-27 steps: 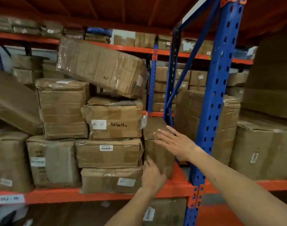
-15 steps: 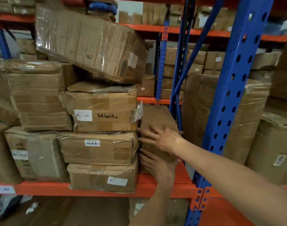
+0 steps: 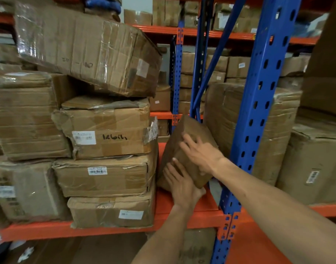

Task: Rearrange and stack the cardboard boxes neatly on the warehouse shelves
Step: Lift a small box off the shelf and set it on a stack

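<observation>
A small brown cardboard box (image 3: 192,128) stands tilted on the orange shelf (image 3: 205,205), its top leaning right toward the blue upright (image 3: 258,111). My left hand (image 3: 182,185) holds its lower front corner, fingers up the face and thumb under the edge. Higher up, my right hand (image 3: 202,155) lies spread on the box's front face. A gap separates this box from the stack to its left: three flat boxes, the top one marked in black pen (image 3: 110,134), with a big taped box (image 3: 87,48) lying askew above them.
More boxes (image 3: 28,115) fill the shelf to the left. A large wrapped box (image 3: 228,115) sits behind the blue upright, and further boxes (image 3: 315,164) stand in the right bay. Shelves behind hold rows of cartons. A carton sits below the orange beam (image 3: 106,229).
The small box stood upright against the stack; now it is tipped to the right and away from the stack. Both hands shifted right with it, and the camera came closer.
</observation>
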`<action>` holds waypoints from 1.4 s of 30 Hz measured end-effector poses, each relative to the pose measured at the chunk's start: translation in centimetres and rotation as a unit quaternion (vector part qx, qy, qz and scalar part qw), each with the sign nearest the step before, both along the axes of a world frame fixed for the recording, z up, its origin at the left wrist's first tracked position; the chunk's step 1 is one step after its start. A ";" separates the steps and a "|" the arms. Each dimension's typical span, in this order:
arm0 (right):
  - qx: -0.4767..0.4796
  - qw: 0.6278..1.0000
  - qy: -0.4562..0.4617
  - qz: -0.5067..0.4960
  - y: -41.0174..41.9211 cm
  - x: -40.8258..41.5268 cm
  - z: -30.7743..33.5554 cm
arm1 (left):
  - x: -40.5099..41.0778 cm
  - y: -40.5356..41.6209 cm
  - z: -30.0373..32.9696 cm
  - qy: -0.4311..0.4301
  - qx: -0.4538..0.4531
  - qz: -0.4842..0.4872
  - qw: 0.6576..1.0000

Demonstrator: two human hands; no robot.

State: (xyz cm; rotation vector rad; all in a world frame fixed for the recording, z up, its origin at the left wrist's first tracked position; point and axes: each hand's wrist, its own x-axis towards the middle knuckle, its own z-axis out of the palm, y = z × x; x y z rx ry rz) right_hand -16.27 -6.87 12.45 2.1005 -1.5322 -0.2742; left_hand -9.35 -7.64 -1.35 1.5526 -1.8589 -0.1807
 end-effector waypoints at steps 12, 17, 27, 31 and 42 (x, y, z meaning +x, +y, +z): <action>-0.078 0.988 0.083 -0.103 1.2 -5.2 -4.2 | 2.2 1.3 0.2 -0.450 -0.175 -0.067 0.873; -0.050 0.992 0.046 -0.104 1.2 -7.4 -9.2 | 4.9 -1.3 -1.8 -0.455 -0.213 -0.142 0.853; 0.095 0.982 -0.014 -0.161 0.3 -5.7 -5.6 | 6.0 -2.8 4.0 -0.413 0.010 -0.116 0.903; 0.172 0.956 -0.189 -0.146 -1.2 -3.6 1.9 | 6.7 -2.2 11.6 -0.364 0.045 -0.144 0.919; 0.037 0.669 -0.742 -0.007 -11.4 4.2 14.4 | 16.4 -1.1 32.6 -0.126 -0.368 0.127 0.912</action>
